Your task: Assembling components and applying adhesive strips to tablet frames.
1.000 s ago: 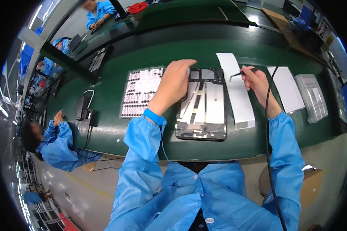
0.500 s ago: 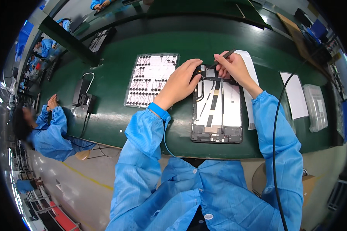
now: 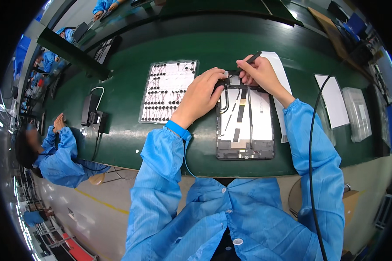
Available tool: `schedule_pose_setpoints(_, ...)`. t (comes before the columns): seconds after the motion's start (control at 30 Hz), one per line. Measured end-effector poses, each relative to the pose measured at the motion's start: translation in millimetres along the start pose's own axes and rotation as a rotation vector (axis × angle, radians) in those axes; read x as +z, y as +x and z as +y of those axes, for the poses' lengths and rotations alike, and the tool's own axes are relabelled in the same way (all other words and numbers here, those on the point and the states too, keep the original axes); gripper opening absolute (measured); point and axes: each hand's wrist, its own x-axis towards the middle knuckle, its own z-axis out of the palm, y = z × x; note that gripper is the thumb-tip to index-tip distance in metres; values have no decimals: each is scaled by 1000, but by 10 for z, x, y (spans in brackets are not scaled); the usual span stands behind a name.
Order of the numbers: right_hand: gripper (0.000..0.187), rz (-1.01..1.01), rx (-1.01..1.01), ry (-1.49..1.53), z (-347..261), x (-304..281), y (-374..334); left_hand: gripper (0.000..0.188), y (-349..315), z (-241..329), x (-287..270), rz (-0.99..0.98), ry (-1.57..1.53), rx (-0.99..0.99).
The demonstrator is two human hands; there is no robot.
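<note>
Opened tablet: Here we are, the opened tablet [image 3: 262, 115] lies flat on the green tabletop [image 3: 161, 150], its dark top band running beneath both hands.
Left hand: At the tablet's eleven o'clock, our left hand [image 3: 201, 93] curves fingers and thumb over the corner; whether they pinch anything, we cannot tell.
Right hand: Around half past twelve, our right hand [image 3: 261, 74] grips a slender dark tool [image 3: 256, 56], its tip hidden from us.
Parts tray: Between nine and ten o'clock, apart from the tablet, sits the clear tray [image 3: 174, 81] of small black parts with thin leads (neat rows, gaps higher up).
Tool risk: A slip could scratch or nick the inside, we reckon, if crowded fingers block the view or pressure runs high.
Strap risk: The cord on our blue wrist strap [image 3: 178, 130] could snag the tablet's edge, should that arm swing toward three o'clock.
</note>
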Motion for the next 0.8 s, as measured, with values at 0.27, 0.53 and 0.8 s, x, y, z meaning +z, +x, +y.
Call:
schedule_pose_setpoints(0.27,30,-16,-27,8,-68,23,-19,26,31,29,15,-22,49,25)
schedule_pose_setpoints(0.53,26,68,-60,10,-95,69,-114,28,73,17,47,-63,96,79)
schedule_pose_setpoints(0.8,28,182,-222,209,1,-236,-232,32,125,113,69,-86,205,154)
